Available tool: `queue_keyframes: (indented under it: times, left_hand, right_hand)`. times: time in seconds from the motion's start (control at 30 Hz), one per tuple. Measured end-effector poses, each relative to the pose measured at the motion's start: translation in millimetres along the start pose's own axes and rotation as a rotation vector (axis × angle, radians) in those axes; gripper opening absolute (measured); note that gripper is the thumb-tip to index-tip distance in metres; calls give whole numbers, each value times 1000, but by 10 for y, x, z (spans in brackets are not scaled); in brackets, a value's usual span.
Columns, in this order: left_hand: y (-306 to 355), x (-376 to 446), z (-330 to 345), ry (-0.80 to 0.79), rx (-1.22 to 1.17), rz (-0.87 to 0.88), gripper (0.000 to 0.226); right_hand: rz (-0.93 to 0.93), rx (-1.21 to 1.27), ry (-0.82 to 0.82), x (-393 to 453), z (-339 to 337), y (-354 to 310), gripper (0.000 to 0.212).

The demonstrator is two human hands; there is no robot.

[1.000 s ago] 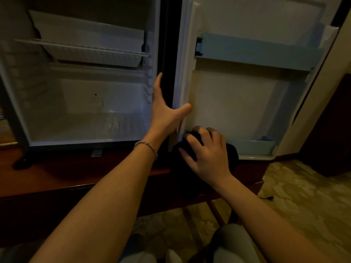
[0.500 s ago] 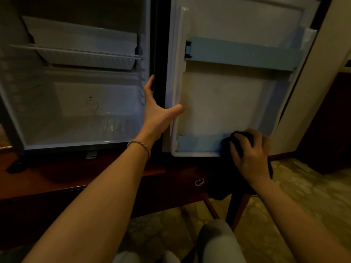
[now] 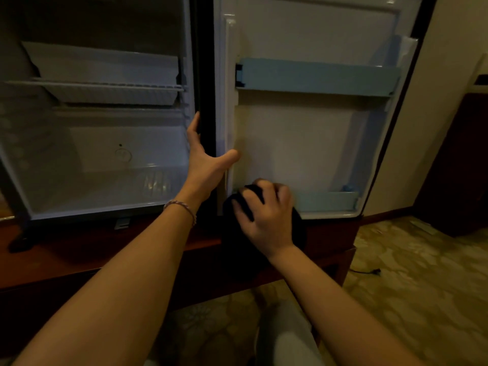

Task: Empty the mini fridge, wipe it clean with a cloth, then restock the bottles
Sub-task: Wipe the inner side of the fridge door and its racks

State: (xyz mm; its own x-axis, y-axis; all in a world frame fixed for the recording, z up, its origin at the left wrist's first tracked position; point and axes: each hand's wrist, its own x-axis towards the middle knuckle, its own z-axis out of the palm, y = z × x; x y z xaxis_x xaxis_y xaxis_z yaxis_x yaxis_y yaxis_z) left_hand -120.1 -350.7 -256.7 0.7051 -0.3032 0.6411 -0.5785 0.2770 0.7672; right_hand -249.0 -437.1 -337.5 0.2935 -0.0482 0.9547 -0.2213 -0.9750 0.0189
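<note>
The mini fridge [image 3: 100, 186] stands open with nothing inside but a white wire shelf [image 3: 105, 88]. Its door [image 3: 298, 143] is swung out to the right, showing two pale blue door racks. My left hand [image 3: 208, 165] rests spread on the door's hinge-side edge, fingers straight, thumb against the inner lining. My right hand [image 3: 266, 215] presses a dark cloth [image 3: 239, 207] against the left end of the lower door rack [image 3: 330, 200]; the hand is motion-blurred. No bottles are in view.
The fridge sits on a dark red wooden cabinet [image 3: 66, 260]. Patterned carpet [image 3: 422, 286] lies to the right and below, with a dark cable on it. Dark furniture [image 3: 462, 167] stands at the far right by a cream wall.
My right hand swept the cloth from the lower rack's left end to its right end and back to the left. My left hand stayed on the door edge.
</note>
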Motion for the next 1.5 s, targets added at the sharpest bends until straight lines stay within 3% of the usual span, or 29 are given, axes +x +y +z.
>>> queue_keyframes:
  times: [0.23,0.47,0.57,0.67,0.73,0.77,0.83,0.9,0.97,1.03,1.13,1.27,1.37,1.5]
  left_hand:
    - [-33,31,-66,-18,-7,-3,99]
    - [-60,8,-73,-20,17,0,103]
    - [8,-80,-15,27,143,35,102]
    - [167,-278,66,198,471,212,93]
    - [253,-409,184,277,589,540,82]
    - [284,-464,276,264,608,685,76]
    - [277,-548,506,108,599,790,61]
    - [253,-638,738,-128,631,668,52]
    - [180,-702,950,-365,697,435,50]
    - [113,-704,1133,-506,828,338,44]
    - [131,-673,1264,-542,1042,310,43]
    - [44,-725,1247,-497,1069,377,47]
    - [-2,-743,1249,-466,1034,398,49]
    - [49,-731,1251,-477,1003,353,41]
  right_hand:
    - [-57,-42,11,-41,-74,124,24]
    - [98,-107,29,-196,-270,710,27]
    - [174,-152,54,-268,-375,1021,29]
    - [271,-143,96,-334,-495,1249,30]
    - [329,-128,160,-347,-582,1347,31]
    - [362,-114,188,-340,-623,1395,31]
    - [428,-80,224,-285,-712,1497,31]
    - [469,-43,247,-174,-801,1599,31]
    - [468,-4,287,10,-879,1672,29]
    - [457,24,330,239,-918,1698,26]
    - [454,52,402,632,-888,1698,26]
    - [503,71,453,1031,-817,1656,36]
    - [509,10,418,1091,-758,1657,50]
    - [396,-100,322,1049,-751,1724,49]
